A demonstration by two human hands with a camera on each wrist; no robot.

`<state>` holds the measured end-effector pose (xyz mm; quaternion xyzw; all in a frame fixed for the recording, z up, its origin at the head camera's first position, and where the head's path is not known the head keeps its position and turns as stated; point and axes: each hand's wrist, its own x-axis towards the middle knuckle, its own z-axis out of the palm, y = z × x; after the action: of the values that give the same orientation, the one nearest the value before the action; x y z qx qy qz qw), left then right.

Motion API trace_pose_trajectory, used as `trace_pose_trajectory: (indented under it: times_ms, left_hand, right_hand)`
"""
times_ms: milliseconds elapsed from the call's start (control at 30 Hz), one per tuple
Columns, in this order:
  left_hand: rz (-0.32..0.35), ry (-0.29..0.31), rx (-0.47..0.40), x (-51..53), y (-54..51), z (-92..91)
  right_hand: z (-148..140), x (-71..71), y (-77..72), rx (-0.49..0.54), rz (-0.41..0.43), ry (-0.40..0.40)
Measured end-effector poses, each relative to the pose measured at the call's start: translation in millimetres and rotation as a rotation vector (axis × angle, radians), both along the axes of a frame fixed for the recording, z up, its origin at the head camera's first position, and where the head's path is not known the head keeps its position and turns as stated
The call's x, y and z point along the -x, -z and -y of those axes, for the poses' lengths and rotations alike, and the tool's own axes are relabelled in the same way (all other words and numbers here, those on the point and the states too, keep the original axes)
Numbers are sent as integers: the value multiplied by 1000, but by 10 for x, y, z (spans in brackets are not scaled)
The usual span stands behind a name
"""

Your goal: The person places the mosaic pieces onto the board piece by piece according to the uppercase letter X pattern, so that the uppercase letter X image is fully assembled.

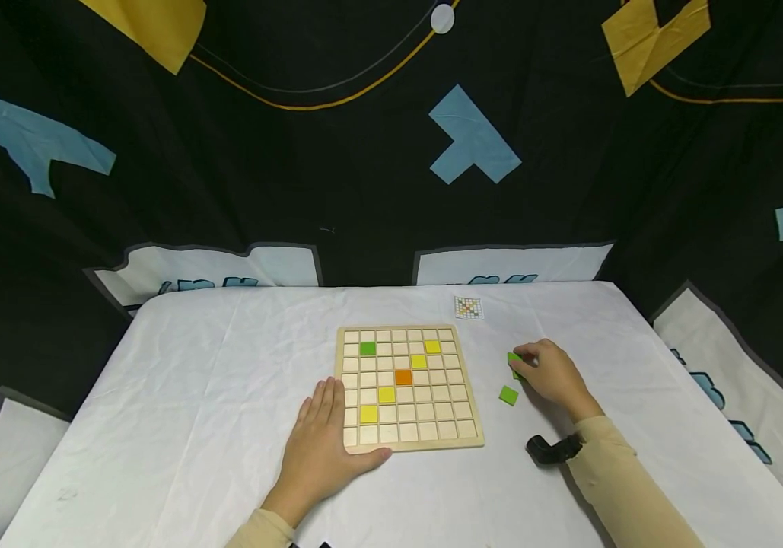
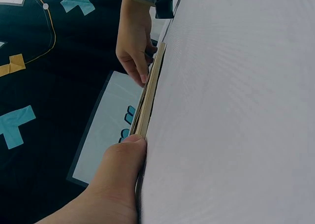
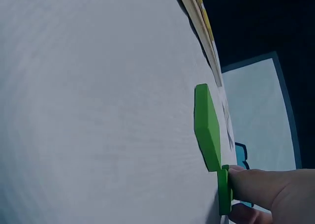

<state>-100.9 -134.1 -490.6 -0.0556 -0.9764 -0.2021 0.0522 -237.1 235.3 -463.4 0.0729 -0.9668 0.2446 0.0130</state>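
Note:
A wooden grid board [image 1: 413, 447] lies on the white cloth, with one green tile [image 1: 367, 348], one orange tile [image 1: 403, 377] and several yellow tiles [image 1: 386, 395] in its squares. My left hand [image 1: 321, 445] rests against the board's left edge, fingers straight, thumb at the front edge; the left wrist view shows that thumb [image 2: 120, 160] touching the board's side. Right of the board, my right hand [image 1: 555, 374] pinches a loose green square tile [image 3: 224, 192] between thumb and finger. Another green tile [image 1: 508, 395] lies flat on the cloth close by, nearer to me.
Behind the board's right corner lies a small card [image 1: 469, 308] printed with a coloured grid. A black strap device [image 1: 552, 449] sits on my right wrist. White cloth [image 1: 179, 396] covers the table, and a dark patterned curtain [image 1: 336, 183] hangs behind it.

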Motion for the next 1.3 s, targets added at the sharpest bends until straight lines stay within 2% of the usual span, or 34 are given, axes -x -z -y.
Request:
trace_pose_trajectory:
  times_ms: [333,533,800,1133,1300]
  left_hand:
    - [-5,3,4,1,2,3]
    - [-2,4,3,6,-7,4]
    - [1,5,3,4,-7,5]
    - [-3,4,12,8,4,2]
    - [-4,2,19,9,6,8]
  right_hand:
    - [27,41,-43,60,21,17]
    - [152,65,-93,113,9,27]
    - [586,92,-73,188,-24,-28]
    - [1208,40,-89,284,39,-149]
    - [1482,18,-96,292,47,-218]
